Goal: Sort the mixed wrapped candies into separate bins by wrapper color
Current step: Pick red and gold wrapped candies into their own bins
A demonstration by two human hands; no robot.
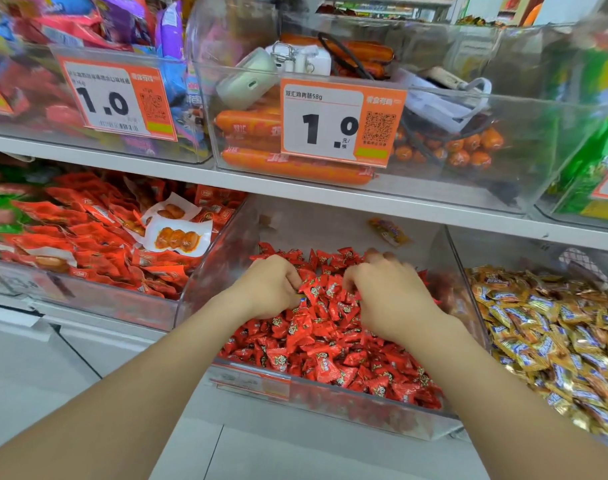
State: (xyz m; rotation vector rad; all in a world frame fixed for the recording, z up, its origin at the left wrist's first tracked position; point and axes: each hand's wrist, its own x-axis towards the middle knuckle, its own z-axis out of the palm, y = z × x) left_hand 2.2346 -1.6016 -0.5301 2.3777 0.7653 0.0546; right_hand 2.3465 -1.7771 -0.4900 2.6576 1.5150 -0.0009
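Landmark: middle bin (209, 282), clear plastic, on the lower row.

Left of the middle bin: a neighbouring clear bin heaped with red snack packets (87, 233); two clear-windowed packs (177, 237) with orange pieces lie on top of that heap, close to the shared wall.

Above the middle bin: white shelf board (295, 188); on it a clear bin of orange sausages (288, 168) with an orange price tag (340, 123) reading 1.0 on its front.

Inside the middle bin: red candies (330, 344), heaped from the front wall back to about mid-depth; rear floor bare except one yellow-wrapped candy (389, 232) lying alone at the back right.

Left hand (271, 287): palm down on the left part of the heap; fingers curled, thumb and fingertips pinching red candies.

Right hand (389, 292): palm down on the right part of the heap, close beside the left hand; fingers curled, tips buried among the wrappers; cannot tell whether it grips any; slight blur.

Right of the middle bin: another clear bin filled with gold-and-blue candies (555, 337).
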